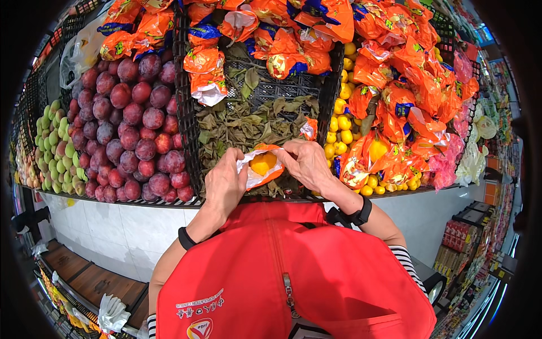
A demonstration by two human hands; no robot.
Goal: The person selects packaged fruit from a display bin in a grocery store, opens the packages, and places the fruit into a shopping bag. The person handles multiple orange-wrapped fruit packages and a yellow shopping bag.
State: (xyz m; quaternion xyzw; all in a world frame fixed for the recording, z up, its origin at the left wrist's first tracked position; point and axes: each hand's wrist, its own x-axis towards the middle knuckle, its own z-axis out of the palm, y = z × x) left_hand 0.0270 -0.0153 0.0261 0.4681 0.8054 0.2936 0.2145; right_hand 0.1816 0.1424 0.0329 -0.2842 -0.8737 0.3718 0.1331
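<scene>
Between both hands an orange plastic wrapper (267, 183) with a white inside is held spread at its mouth. Inside it shows an orange citrus fruit (263, 164). My left hand (224, 180) pinches the left edge of the wrapper, and my right hand (308, 163) grips its upper right edge. They are above the front of a black plastic crate (292, 89), over a bed of wilted leaves (250, 127). A small orange wrapper (310, 128) lies on the leaves just beyond my right hand.
Left of the crate is a heap of plums (131, 123), then green fruit (55, 148). On the right, small yellow citrus fruits (340, 123) lie beside a pile of orange wrappers (406, 101). More wrapped fruit (288, 51) sits at the crate's back. Pink netting (449, 159) lies farther right.
</scene>
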